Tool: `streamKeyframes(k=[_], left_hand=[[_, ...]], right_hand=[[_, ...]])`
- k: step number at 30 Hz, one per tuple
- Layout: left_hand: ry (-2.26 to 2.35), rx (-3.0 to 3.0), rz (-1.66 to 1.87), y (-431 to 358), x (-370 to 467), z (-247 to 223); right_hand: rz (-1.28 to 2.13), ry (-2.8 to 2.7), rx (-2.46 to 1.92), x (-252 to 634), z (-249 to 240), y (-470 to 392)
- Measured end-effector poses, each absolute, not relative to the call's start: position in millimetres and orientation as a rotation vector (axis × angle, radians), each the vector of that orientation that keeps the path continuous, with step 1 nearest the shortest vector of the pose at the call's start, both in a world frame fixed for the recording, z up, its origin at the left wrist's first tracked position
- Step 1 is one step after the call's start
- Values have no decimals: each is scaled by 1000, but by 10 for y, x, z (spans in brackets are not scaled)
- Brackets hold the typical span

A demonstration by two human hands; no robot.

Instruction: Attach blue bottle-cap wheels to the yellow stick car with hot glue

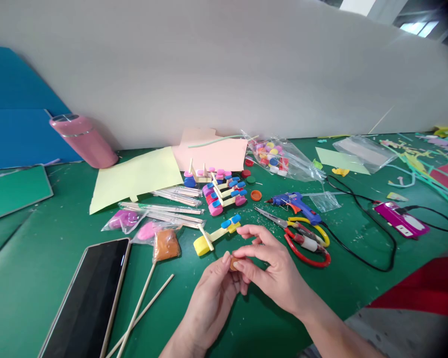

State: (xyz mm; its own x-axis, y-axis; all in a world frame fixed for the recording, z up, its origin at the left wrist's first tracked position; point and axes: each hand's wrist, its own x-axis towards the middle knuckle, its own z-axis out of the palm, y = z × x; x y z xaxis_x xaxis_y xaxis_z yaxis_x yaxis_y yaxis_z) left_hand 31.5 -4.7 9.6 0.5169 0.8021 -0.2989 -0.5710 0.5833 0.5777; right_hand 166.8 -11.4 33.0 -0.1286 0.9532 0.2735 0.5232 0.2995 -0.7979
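My left hand and my right hand meet at the lower middle, fingertips closed together on a small orange-brown lump of modelling clay. Most of the lump is covered by the fingers. Just beyond them lies a yellow craft piece with a wooden stick across it and blue tips. To its left is a plastic-wrapped block of orange-brown clay. Further back, several similar pieces in pink, red and blue stand grouped, with an orange bottle cap beside them.
Right of my hands lie scissors with red and yellow handles and a blue glue gun, its cable running to a purple power strip. A phone, wooden sticks and a pink bottle are on the left.
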Motion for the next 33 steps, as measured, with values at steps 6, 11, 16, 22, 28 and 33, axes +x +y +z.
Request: streamKeyframes(k=[6,11,16,22,28,33], left_hand=[[611,440,872,-50,315,94],[625,448,866,-54,301,78],[623,480,857,-63,294,64],[643,470,853,-61,300,53],[615,453,870,-54,312,50],[626,421,860,-52,321,54]], right_hand=[[612,-1774,-1344,1645,311,-113],[541,-1809,-1341,1649,292,-119],[497,-1832,-1347,1660,279,-116],[518,-1823,-1355,1655,275,-113],[710,-1749,-1311,1667,284,-128],[713,-1750,-1350,1657,295,-109]])
